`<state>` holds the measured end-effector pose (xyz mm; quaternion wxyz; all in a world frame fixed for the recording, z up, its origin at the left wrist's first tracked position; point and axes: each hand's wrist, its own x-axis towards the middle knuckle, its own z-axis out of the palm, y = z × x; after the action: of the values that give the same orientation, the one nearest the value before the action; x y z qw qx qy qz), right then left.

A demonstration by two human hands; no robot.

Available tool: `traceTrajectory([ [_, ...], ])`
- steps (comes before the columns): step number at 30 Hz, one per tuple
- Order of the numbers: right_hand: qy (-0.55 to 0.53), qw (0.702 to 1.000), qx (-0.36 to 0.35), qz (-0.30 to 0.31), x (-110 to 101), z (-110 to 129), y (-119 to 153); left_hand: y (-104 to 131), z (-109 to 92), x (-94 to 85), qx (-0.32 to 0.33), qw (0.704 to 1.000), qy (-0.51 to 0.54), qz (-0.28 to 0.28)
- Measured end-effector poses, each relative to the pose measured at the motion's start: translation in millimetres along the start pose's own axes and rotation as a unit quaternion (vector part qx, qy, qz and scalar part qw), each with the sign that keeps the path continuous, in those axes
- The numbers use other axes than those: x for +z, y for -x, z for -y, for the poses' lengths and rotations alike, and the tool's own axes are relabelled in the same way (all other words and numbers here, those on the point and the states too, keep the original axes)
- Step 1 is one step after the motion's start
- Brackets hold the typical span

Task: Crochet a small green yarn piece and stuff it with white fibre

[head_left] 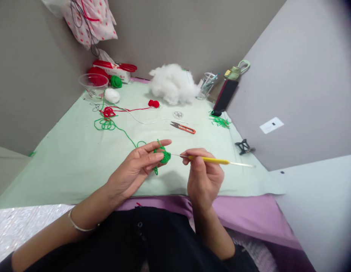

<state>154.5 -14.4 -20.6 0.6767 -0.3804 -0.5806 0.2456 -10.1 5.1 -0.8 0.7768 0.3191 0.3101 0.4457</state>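
Between the thumb and fingers of my left hand [138,163] is a small green crochet piece [165,156], with green yarn running over the fingers. My right hand [204,174] is closed round a crochet hook [211,160] with a yellow handle and metal at both ends. The hook's thin left end reaches to the edge of the green piece; whether it is inside a stitch I cannot tell. From my left hand, a strand leads back to a loose tangle of green yarn [105,124] on the table.
Orange thread snips [183,127] lie beyond my hands, near a small round clear case [178,115]. White stuffing [173,84] sits at the back. A red crochet piece [153,103], a white yarn ball [112,95] and a clear tub [93,91] are left of it. Green yarn scraps [221,121] lie right.
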Motion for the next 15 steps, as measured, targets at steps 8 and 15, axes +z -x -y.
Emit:
traceTrajectory([
  [8,0.027,0.999,0.001,0.047,7.4,3.5,3.2,4.1,4.5,7.2,0.084,0.993,-0.088,-0.012],
  [15,0.176,0.971,-0.159,0.031,4.4,-4.5,9.5,-0.1,5.1,4.4,-0.014,1.0,0.01,-0.012],
])
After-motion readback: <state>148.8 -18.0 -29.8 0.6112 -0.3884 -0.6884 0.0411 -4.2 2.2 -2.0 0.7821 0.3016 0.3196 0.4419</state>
